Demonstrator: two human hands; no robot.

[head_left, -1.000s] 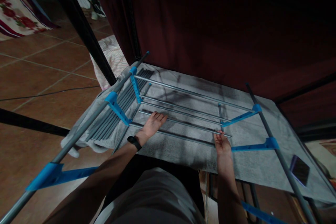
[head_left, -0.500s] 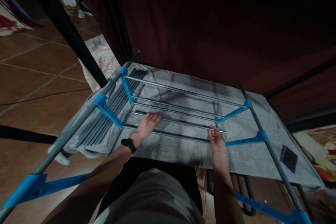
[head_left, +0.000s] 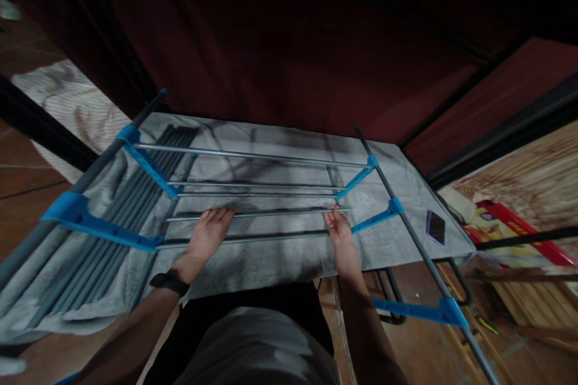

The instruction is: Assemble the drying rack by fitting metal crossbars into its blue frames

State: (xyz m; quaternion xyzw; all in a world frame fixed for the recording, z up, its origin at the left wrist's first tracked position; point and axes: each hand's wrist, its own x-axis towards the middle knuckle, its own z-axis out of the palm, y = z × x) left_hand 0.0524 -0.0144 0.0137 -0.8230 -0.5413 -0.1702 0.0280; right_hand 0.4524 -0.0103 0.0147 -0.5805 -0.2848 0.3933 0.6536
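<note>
My left hand [head_left: 211,232] is closed over the left part of a loose thin grey metal tube [head_left: 280,213], fingers curled on it from above. Near the tube's right end, my right hand [head_left: 339,230] pinches it between thumb and fingers. The tube lies level, its ends free of the blue plastic brackets. Around it stands a partly built rack of grey tubes; a left blue bracket [head_left: 108,228] and a right blue bracket [head_left: 377,216] are joined by a front crossbar [head_left: 271,237]. A far crossbar [head_left: 253,156] and two middle crossbars run behind the held tube.
Several spare grey tubes [head_left: 121,222] lie side by side on the grey cloth [head_left: 271,267] at left. A phone [head_left: 436,228] rests on the cloth at right. Beyond it is a red and yellow box [head_left: 510,228]. A dark red curtain [head_left: 271,60] hangs behind.
My view has turned to the right, so the rack appears further left and the box at right has come into sight. Both hands keep hold of the same tube, with little visible shift against the rack.
</note>
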